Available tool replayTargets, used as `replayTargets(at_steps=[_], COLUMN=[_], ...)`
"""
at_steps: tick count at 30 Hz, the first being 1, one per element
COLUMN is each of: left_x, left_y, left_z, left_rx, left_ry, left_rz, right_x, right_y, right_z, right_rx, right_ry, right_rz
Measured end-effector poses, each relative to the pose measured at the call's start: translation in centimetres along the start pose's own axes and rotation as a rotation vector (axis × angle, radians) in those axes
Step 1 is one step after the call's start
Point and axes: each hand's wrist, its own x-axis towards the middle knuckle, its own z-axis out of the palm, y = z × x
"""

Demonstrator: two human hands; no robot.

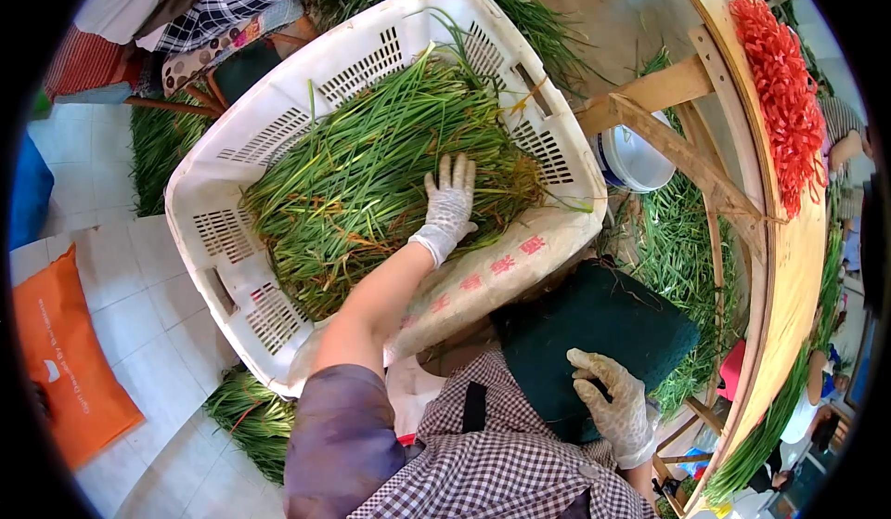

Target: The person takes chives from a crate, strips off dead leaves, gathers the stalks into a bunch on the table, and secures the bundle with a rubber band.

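Observation:
A large white plastic basket [200, 180] with slotted walls holds a heap of long green leafy stalks [362, 148], some with brown ends. My left hand [449, 205], in a pale glove, lies on the heap with its fingers spread. A pale sack with red characters [501, 264] hangs over the basket's near side. My right hand [608, 398], gloved too, is over a dark green cloth [594, 333] on my lap. Its fingers are curled but apart, with nothing visible between them.
A wooden table [789, 268] at the right carries a pile of red ties [775, 101]. Beneath it are a white bucket [639, 157] and more stalks. An orange bag [74, 361] lies on the tiled floor at left. People are partly visible at top left and far right.

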Motion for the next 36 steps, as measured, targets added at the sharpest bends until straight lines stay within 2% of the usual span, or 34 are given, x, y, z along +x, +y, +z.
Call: replayTargets(at_steps=[1, 5, 6, 8, 10, 12, 16, 18, 20, 21, 22, 25, 26, 27, 28, 30, 31, 32, 34, 36], left_x=[0.5, 1.7, 1.0, -0.9, -0.9, 0.3, 1.3, 1.6, 1.6, 1.4, 1.3, 1.5, 1.5, 1.7, 1.7, 0.7, 0.3, -0.3, -1.6, -1.2], left_y=[0.1, -1.1, -0.8, 0.0, 0.0, 1.2, 0.5, -0.4, -1.8, -2.3, -3.0, -6.1, -7.0, -7.3, -7.4, -6.6, -5.9, -5.4, -4.2, -3.9], left_z=[0.1, 3.1, 2.1, -1.3, -0.4, 0.2, 2.6, 2.7, 1.4, 0.4, -0.6, -0.4, -0.7, -0.9, -1.0, -1.9, -2.2, -2.5, -4.2, -2.7], left_rx=[-0.049, -0.475, -0.473, -0.015, 0.001, -0.057, -0.219, -0.272, -0.566, -0.611, -0.645, -0.937, -1.010, -0.863, -0.716, -0.661, -0.614, -0.613, -0.300, -0.269], left_ry=[-0.050, 0.135, 0.128, 0.008, 0.050, -0.001, 0.003, 0.087, 0.097, 0.157, 0.094, 0.094, 0.021, 0.075, 0.125, 0.031, 0.091, 0.092, 0.271, 0.310], left_rz=[-0.046, 0.039, 0.034, 0.055, 0.054, -0.051, -0.031, -0.065, -0.130, -0.110, -0.131, -0.172, -0.183, -0.085, 0.009, 0.037, 0.023, 0.027, 0.021, 0.031], right_x=[-0.1, -0.1, 0.1, 0.5, 0.9, 0.8, 1.0, 1.7, 2.8, 3.5, 4.2, 6.3, 6.8, 6.9, 6.9, 7.2, 7.2, 7.0, 6.4, 6.3], right_y=[0.0, 0.7, 0.9, 1.1, 0.9, 0.2, 0.7, -0.1, -0.7, -0.9, -1.0, -1.3, -1.4, -1.7, -1.8, -1.7, -1.4, -1.5, -1.7, -1.4], right_z=[-0.1, -0.1, 0.1, 0.6, 0.8, 0.8, 0.5, 0.3, 0.1, 0.1, 0.2, 0.7, 0.9, 1.2, 1.7, 2.3, 2.2, 2.2, 2.4, 2.5], right_rx=[-0.004, -0.003, 0.005, 0.005, 0.002, 0.014, -0.052, -0.071, -0.089, -0.092, -0.095, -0.035, -0.012, 0.128, 0.133, 0.305, 0.141, 0.141, 0.261, 0.214], right_ry=[0.004, -0.005, -0.016, -0.037, -0.043, -0.060, -0.048, -0.046, -0.037, -0.035, -0.035, -0.040, -0.044, -0.073, -0.078, -0.130, -0.151, -0.148, -0.192, -0.197], right_rz=[0.001, 0.011, -0.001, -0.020, -0.042, -0.057, -0.116, -0.156, -0.195, -0.232, -0.269, -0.255, -0.251, -0.146, -0.144, -0.056, -0.175, -0.175, -0.065, -0.088])
